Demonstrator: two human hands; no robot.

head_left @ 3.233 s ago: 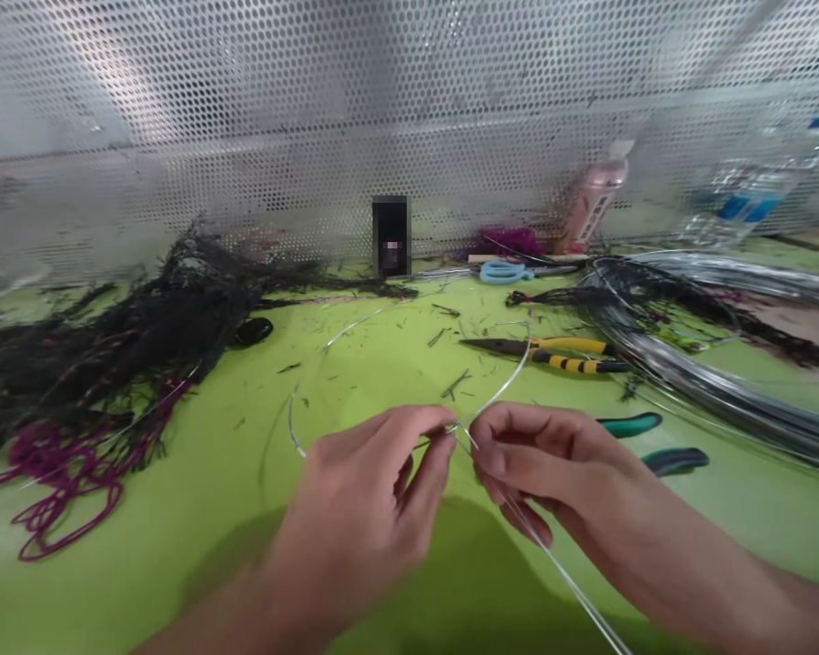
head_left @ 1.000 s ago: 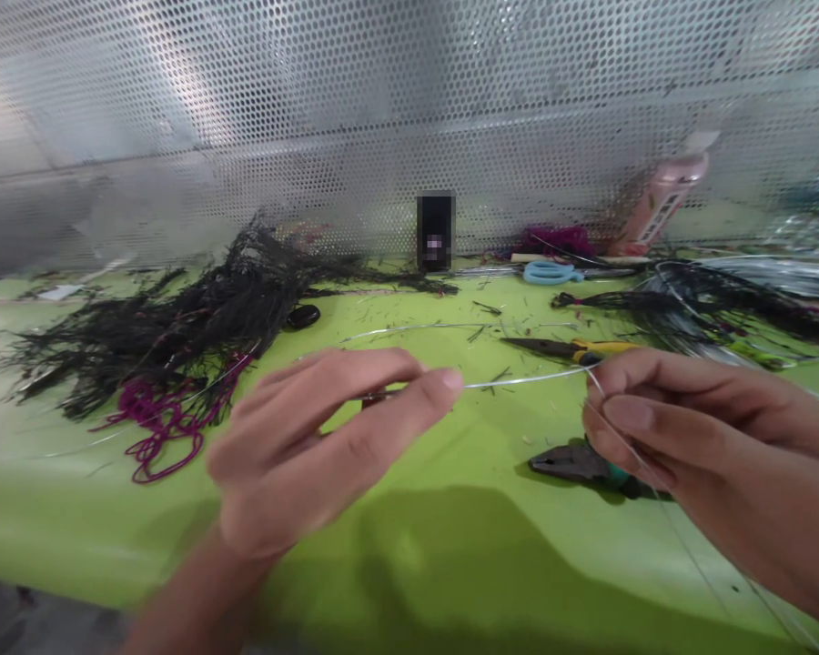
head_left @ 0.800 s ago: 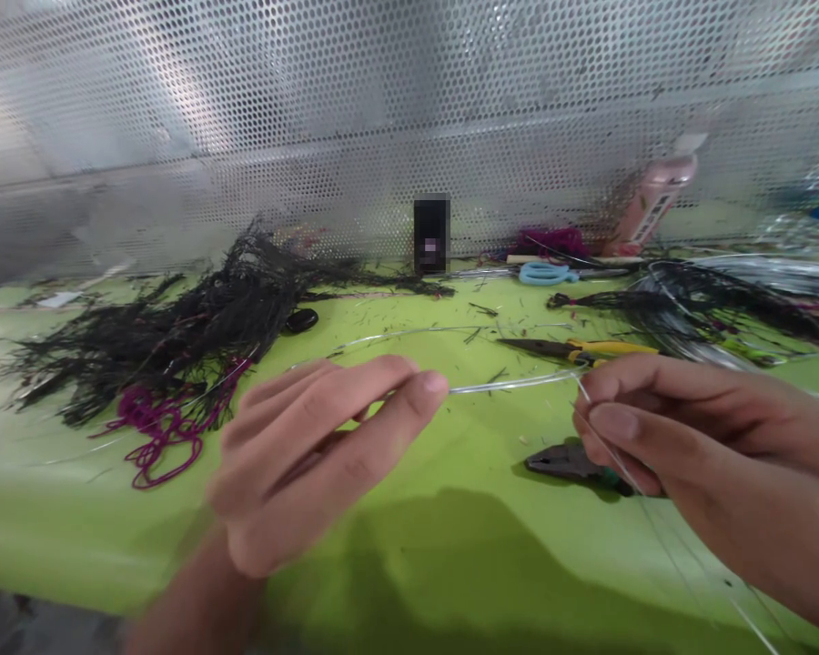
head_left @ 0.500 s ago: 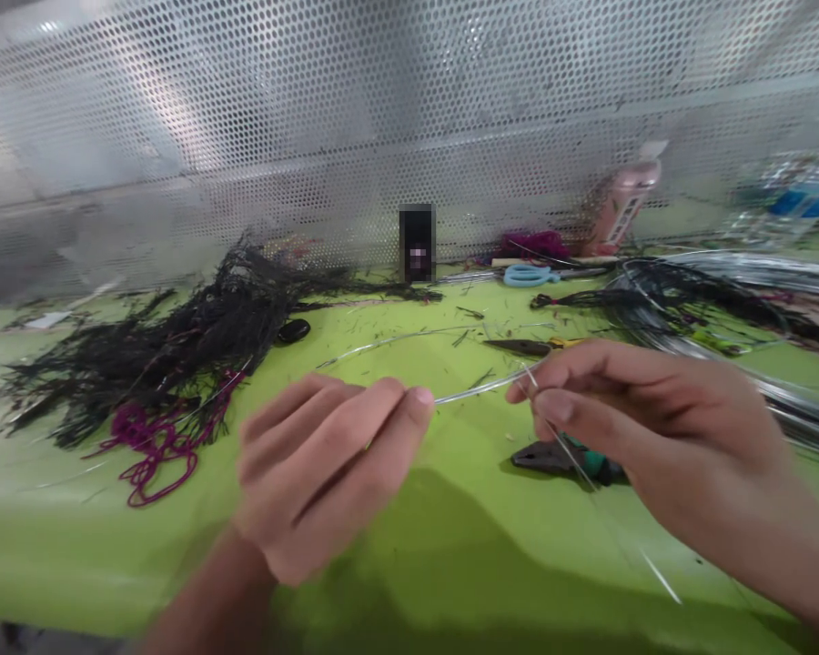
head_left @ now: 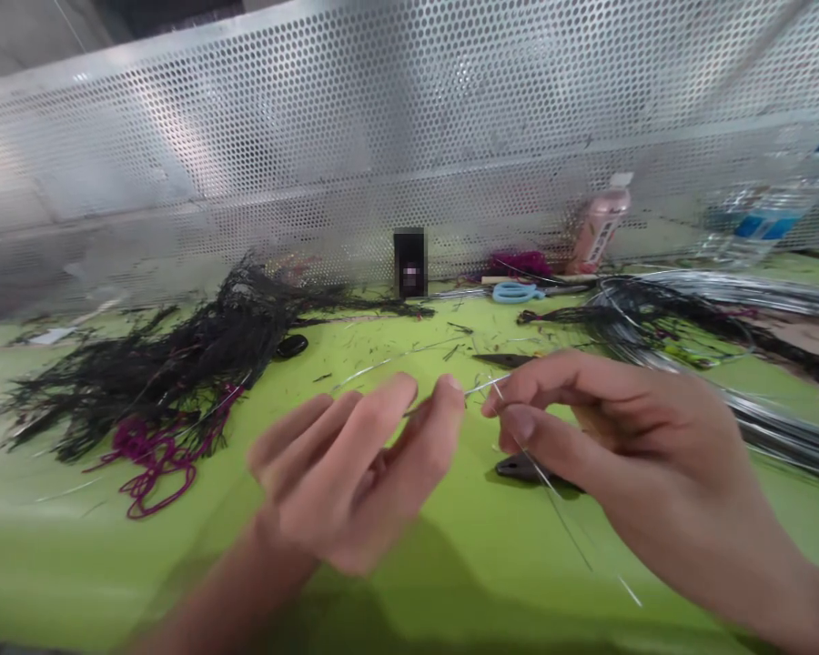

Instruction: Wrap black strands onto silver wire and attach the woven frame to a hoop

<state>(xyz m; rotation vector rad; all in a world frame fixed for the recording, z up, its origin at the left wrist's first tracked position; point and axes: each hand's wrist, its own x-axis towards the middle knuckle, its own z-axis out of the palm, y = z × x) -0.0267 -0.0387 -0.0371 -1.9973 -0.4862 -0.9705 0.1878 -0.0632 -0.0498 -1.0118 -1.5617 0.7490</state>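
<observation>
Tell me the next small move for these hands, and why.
The left hand should probably close its thumb and forefinger on the wire: their tips stand apart, while the right hand pinches it beside a crossing, which a second grip would likely steady.

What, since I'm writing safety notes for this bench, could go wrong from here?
The wire might slip: the right hand pinches it between thumb and fingers only. Thin lengths trail below that hand and could scratch or snag. It might also bump the pliers, which are partly hidden behind it in this view.
</observation>
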